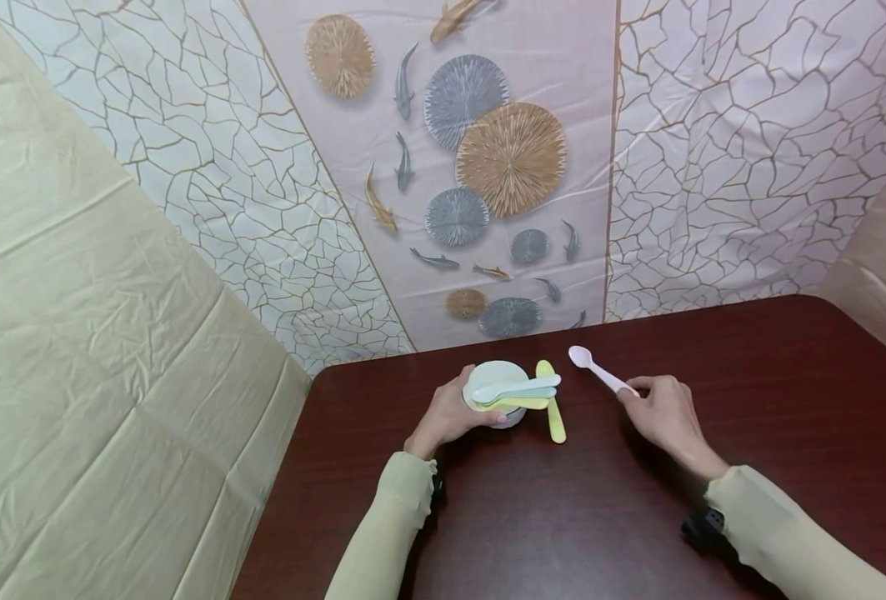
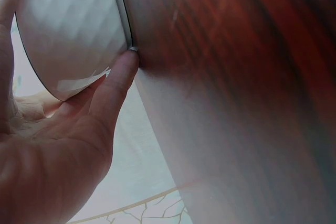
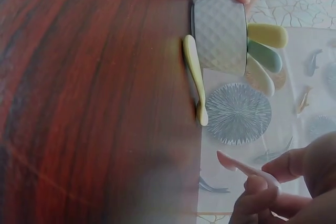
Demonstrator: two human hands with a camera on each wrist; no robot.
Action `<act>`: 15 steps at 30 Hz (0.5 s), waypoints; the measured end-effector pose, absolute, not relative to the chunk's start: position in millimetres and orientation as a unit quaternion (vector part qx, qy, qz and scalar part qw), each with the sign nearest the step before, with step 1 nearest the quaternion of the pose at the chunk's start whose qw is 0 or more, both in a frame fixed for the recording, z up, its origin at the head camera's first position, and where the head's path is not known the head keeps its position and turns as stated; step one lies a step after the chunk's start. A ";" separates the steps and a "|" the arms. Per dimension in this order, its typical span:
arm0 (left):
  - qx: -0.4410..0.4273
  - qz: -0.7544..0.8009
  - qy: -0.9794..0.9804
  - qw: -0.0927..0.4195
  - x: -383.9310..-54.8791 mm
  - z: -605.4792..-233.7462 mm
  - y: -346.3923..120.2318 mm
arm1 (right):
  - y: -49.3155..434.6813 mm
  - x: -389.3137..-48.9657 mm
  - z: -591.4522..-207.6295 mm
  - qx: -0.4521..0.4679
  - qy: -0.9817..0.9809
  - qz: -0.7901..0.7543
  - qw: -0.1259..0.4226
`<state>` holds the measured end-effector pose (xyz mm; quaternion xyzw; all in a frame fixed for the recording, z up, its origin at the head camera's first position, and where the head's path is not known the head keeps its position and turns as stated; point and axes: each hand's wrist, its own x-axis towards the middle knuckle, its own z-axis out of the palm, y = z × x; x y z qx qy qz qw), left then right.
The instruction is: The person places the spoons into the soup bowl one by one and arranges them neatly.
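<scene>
My left hand (image 1: 446, 414) grips a white cup (image 3: 220, 35) with a diamond-textured side, thumb on the near side and fingers round the far side. Handles of a white spoon (image 1: 528, 386), a pale green spoon (image 3: 265, 56) and a yellow spoon (image 3: 266, 34) stick out over the cup's rim toward the right. Beside the cup a second yellow spoon (image 1: 556, 421) lies on the table. Farther right, my right hand (image 1: 666, 414) pinches a pale pink spoon (image 1: 605, 376) by its handle end, its bowl pointing away and left.
The dark red-brown wooden table (image 1: 533, 517) ends at a back edge just beyond the cup. Behind it hangs a patterned cloth (image 1: 412, 275) with fish and round motifs. Beige cloth (image 1: 112, 375) covers the left side.
</scene>
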<state>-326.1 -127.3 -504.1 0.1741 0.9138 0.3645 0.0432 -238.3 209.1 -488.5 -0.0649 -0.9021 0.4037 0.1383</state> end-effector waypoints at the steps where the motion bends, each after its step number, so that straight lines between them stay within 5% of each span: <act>1: 0.173 0.367 0.913 0.044 -326.1 -504.1 -127.4 | 209.1 -238.1 -488.1 -0.066 -0.901 0.405 0.141; 15: 0.181 0.361 0.914 0.041 -326.4 -504.2 -128.1 | 206.7 -237.2 -476.8 -0.075 -0.888 0.427 0.156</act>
